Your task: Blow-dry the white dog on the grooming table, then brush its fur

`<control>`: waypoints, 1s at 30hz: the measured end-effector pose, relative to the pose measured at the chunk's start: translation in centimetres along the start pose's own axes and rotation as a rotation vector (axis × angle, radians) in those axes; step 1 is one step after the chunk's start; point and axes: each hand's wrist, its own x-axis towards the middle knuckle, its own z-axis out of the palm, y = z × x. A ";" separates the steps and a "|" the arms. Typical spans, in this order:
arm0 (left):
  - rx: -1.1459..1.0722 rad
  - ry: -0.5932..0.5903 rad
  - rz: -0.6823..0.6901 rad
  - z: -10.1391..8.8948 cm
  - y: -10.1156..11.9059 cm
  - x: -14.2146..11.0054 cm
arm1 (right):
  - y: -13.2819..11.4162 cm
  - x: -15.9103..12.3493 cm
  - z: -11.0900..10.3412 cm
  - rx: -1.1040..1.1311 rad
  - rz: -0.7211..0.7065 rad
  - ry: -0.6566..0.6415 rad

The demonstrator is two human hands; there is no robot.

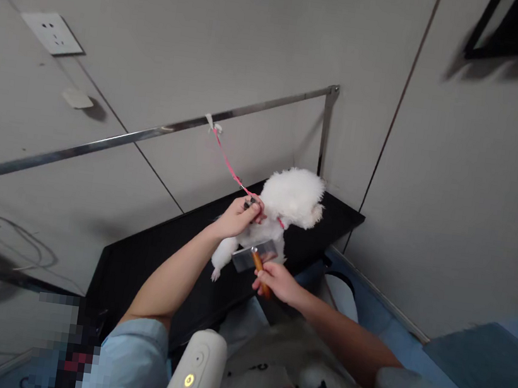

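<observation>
A small white fluffy dog (292, 200) stands on a black grooming table (150, 256), its head toward the right. My left hand (238, 215) is closed on the dog's back near its neck, where a red leash (229, 166) joins the collar. My right hand (276, 281) grips the wooden handle of a slicker brush (255, 257), whose metal head rests against the dog's side.
The leash runs up to a metal bar (152, 132) fixed above the table along the grey wall. A white dryer nozzle (195, 371) points up near my chest. A wall socket (53, 33) sits at upper left. Blue floor (392, 339) lies to the right.
</observation>
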 end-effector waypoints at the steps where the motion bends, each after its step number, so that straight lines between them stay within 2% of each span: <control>1: -0.005 0.022 0.015 0.1 0.0 0.1 | -0.2 0.3 -0.4 -0.048 -0.052 0.031; 4: -0.020 0.086 0.060 0.1 0.0 0.3 | -0.6 1.1 -1.3 -0.193 -0.133 0.116; 9: -0.041 0.030 0.038 -0.1 -0.1 0.4 | 0.1 0.9 -1.3 -0.224 -0.035 0.029; 12: -0.025 0.020 0.034 -0.3 0.2 0.4 | -0.6 0.9 -1.9 -0.292 -0.164 0.032; 14: -0.009 0.047 0.039 -0.5 0.5 0.1 | -1.0 0.8 -2.4 -0.377 -0.196 0.035; 18: 0.022 0.135 0.069 -0.7 1.1 -1.0 | -1.3 0.0 -2.5 -0.464 -0.083 -0.042; 20: 0.042 0.158 0.073 -0.7 1.3 -1.6 | -1.9 -0.3 -2.5 -0.496 -0.127 -0.049; 23: 0.039 0.222 0.078 -0.5 1.6 -2.4 | -2.6 -0.2 -2.9 -0.607 -0.259 0.035; 25: 0.028 0.277 0.076 -0.5 1.7 -2.6 | -2.4 -0.4 -3.0 -0.642 -0.221 0.058; 28: 0.032 0.293 0.058 -0.4 1.8 -2.8 | -1.7 -1.0 -2.8 -0.584 -0.070 0.002; 30: 0.038 0.298 0.060 -0.2 1.9 -2.9 | -1.9 -1.2 -2.4 -0.561 -0.104 -0.021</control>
